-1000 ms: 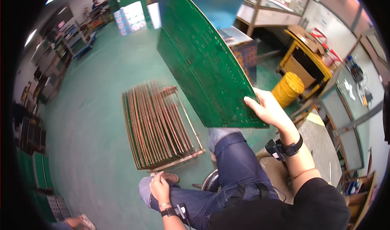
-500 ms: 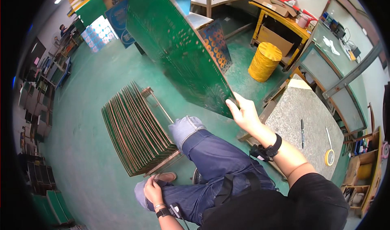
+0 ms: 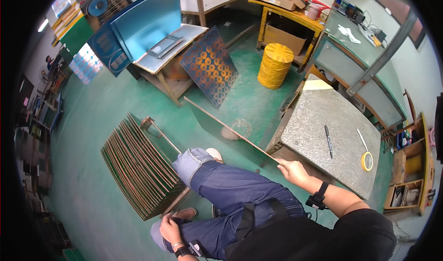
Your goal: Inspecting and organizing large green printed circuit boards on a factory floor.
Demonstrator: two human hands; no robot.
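My right hand (image 3: 294,172) is closed on the near corner of a thin green circuit board panel (image 3: 253,151). The panel appears almost edge-on, pointing away from me between my leg and the grey-topped table. My left hand (image 3: 170,231) rests on my left knee, by the rolled trouser cuff, its fingers curled together; whatever may be in them is hidden. Beyond that knee, a floor rack holds several similar panels (image 3: 140,169) standing upright in a row, with copper-coloured edges.
A speckled grey tabletop (image 3: 318,118) at my right carries a black pen (image 3: 328,141) and a yellow tape roll (image 3: 367,161). Ahead stand a yellow-wrapped drum (image 3: 275,66), a leaning patterned panel (image 3: 210,67), and a low table with a blue sheet (image 3: 150,23).
My right hand has lowered the panel and turned it from face-on to nearly edge-on, revealing the blue sheet and low table. The view has shifted right. My left hand stays on the knee.
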